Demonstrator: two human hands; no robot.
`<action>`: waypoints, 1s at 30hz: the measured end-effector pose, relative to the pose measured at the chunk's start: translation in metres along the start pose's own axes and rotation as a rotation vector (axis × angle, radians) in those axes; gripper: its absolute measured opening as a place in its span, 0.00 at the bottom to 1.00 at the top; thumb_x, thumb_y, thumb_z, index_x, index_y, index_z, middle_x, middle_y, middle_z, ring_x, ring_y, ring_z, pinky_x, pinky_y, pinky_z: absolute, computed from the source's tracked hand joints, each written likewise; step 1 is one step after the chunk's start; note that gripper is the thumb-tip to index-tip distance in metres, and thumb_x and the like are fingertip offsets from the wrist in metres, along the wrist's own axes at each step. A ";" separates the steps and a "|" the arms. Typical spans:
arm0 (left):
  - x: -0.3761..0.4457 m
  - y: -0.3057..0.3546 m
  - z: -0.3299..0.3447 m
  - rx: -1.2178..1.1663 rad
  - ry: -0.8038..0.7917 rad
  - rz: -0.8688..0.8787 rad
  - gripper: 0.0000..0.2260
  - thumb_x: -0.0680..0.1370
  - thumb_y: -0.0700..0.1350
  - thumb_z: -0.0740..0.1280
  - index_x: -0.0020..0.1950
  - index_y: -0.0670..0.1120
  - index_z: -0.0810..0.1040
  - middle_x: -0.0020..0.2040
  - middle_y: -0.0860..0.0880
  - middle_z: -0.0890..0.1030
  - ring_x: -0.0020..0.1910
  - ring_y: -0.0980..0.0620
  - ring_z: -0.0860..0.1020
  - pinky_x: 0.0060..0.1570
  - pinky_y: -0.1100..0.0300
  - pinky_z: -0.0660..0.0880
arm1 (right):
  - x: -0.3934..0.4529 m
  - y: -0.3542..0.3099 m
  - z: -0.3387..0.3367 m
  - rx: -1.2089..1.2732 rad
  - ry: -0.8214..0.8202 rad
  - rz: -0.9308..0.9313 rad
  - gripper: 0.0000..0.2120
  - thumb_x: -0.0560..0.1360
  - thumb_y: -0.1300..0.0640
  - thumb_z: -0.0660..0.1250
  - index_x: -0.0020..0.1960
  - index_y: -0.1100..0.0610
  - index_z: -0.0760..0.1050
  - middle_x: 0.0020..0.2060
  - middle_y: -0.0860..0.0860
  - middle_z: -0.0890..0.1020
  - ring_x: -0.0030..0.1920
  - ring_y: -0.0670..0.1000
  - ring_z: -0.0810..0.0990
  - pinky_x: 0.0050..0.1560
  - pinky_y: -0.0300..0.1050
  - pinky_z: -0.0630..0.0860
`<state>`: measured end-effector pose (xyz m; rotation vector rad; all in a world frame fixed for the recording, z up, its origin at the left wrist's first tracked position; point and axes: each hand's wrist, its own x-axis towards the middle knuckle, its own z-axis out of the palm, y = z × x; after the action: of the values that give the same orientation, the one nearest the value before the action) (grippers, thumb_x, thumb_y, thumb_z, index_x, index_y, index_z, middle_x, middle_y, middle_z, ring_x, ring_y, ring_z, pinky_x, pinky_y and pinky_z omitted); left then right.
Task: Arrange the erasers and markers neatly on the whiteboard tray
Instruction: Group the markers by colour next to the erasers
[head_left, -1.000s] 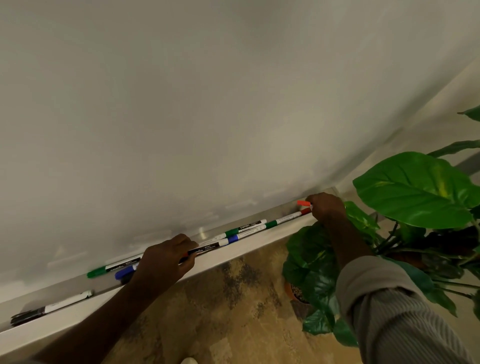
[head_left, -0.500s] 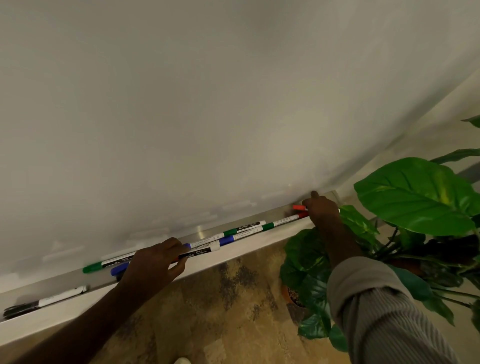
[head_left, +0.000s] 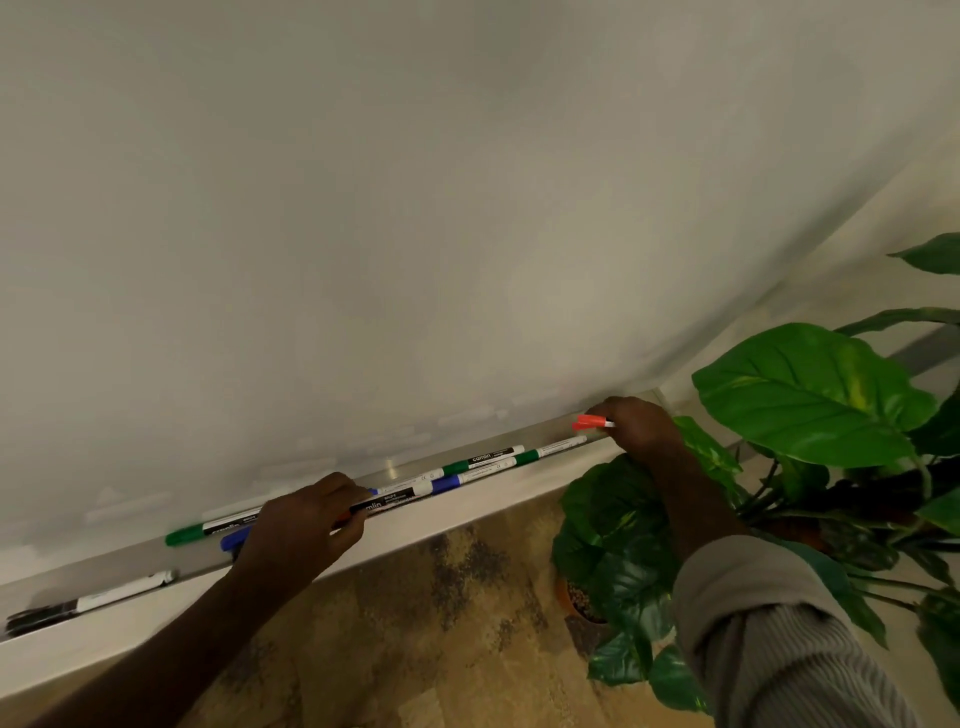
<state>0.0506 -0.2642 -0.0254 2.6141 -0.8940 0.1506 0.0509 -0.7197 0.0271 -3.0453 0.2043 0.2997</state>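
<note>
Head view, landmark: the long pale whiteboard tray (head_left: 467, 525), running from lower left up to the right under the white board (head_left: 415, 208).
Left hand: the left hand (head_left: 301, 525) sits at the tray's middle, its fingers (head_left: 343, 535) curled round the black-and-white marker with printed lettering (head_left: 387, 503); the grip looks closed, though the fingertips are hidden behind the barrel.
Right hand: the right hand (head_left: 636, 426) is at the tray's right end, pinching the orange-red capped marker (head_left: 589, 422), which sticks out leftward above the tray.
Markers on the tray: the green-capped marker (head_left: 208, 531) and the blue-capped marker (head_left: 236, 540) lie just left of the left hand; a green-banded white marker (head_left: 488, 459) and a blue-banded white marker (head_left: 467, 479) lie side by side between the hands, and another green-banded one (head_left: 550, 450) lies nearer the right hand; a black-and-white marker (head_left: 88, 605) lies apart at the tray's far left.
Erasers: none can be made out.
Risk, roll-off: the tray looks shallow, so a nudge from either hand could push a round barrel over the front lip to the patterned floor (head_left: 415, 623).
Risk, knock-on: the markers overlap end to end, so sliding one likely drags its neighbours askew.
Risk, plant: the large-leafed green potted plant (head_left: 805, 395) crowds the tray's right end; the grey ribbed sleeve (head_left: 779, 660) could brush the leaves.
Risk, dim light: it may hide misalignment.
</note>
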 end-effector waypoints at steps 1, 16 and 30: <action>0.000 0.000 -0.003 0.001 0.014 -0.010 0.17 0.75 0.55 0.57 0.50 0.51 0.83 0.42 0.57 0.80 0.29 0.58 0.76 0.26 0.72 0.56 | -0.002 -0.004 -0.004 0.023 0.023 -0.020 0.11 0.78 0.58 0.66 0.58 0.51 0.81 0.52 0.53 0.84 0.52 0.57 0.81 0.52 0.48 0.77; -0.021 -0.032 -0.054 -0.029 0.180 -0.137 0.16 0.74 0.56 0.59 0.49 0.51 0.84 0.43 0.54 0.82 0.34 0.52 0.81 0.28 0.62 0.74 | -0.018 -0.099 -0.054 0.009 0.329 -0.338 0.06 0.72 0.51 0.73 0.49 0.49 0.83 0.45 0.47 0.85 0.49 0.52 0.81 0.41 0.48 0.79; -0.114 -0.085 -0.102 -0.028 0.263 -0.336 0.10 0.74 0.50 0.66 0.51 0.51 0.84 0.46 0.55 0.82 0.38 0.54 0.82 0.30 0.60 0.76 | -0.043 -0.255 -0.054 -0.007 0.370 -0.664 0.12 0.68 0.52 0.77 0.51 0.51 0.82 0.46 0.48 0.85 0.45 0.52 0.83 0.42 0.43 0.78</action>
<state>0.0144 -0.0986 0.0171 2.5940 -0.3601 0.3764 0.0545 -0.4667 0.1040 -2.9247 -0.7713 -0.3054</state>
